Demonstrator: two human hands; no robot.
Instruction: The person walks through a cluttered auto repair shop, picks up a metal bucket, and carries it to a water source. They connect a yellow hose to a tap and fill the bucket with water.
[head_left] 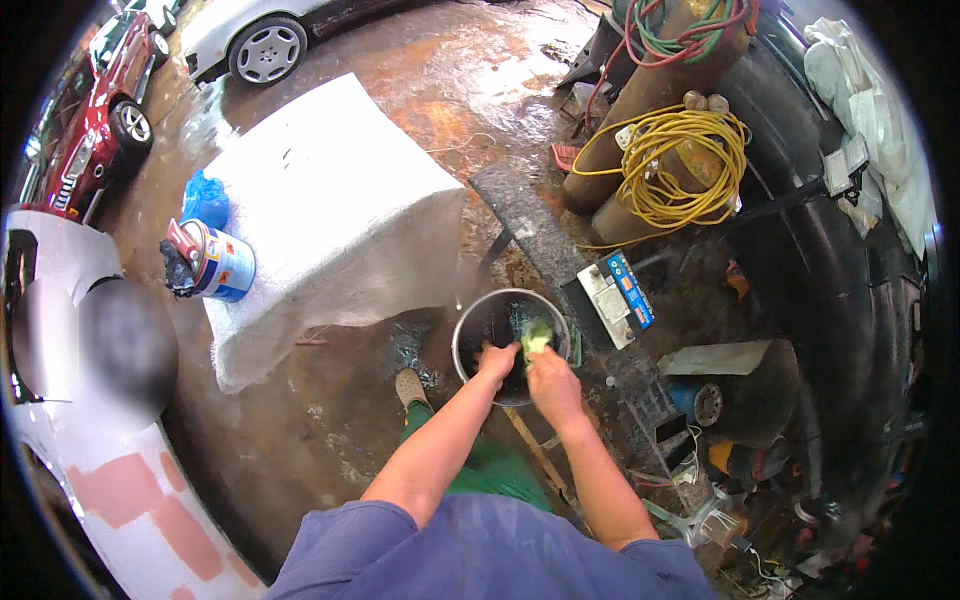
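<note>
Near the centre of the view, a round metal bucket (512, 292) with a bright rim sits close in front of the person, seemingly so that both hands can reach in easily; what it rests on is hidden. The left hand (496, 362) goes over the rim at about seven o'clock, fingers loosely bent and pointing down; their tips are lost in the dark inside, so I cannot tell whether they hold anything. At about four o'clock, the right hand (553, 380) is closed round a pale green wad (538, 338), blurred, held over the bucket, perhaps so that any drips fall back in.

Between nine and ten o'clock, well apart, a labelled tin (230, 266) stands at the edge of a white-draped counter (340, 190), likely covered against splashes. At two o'clock, a battery (607, 305) appears to rest on a dark plank (530, 220); farther out, a yellow cable (690, 212) is coiled, probably to avoid tangling
</note>
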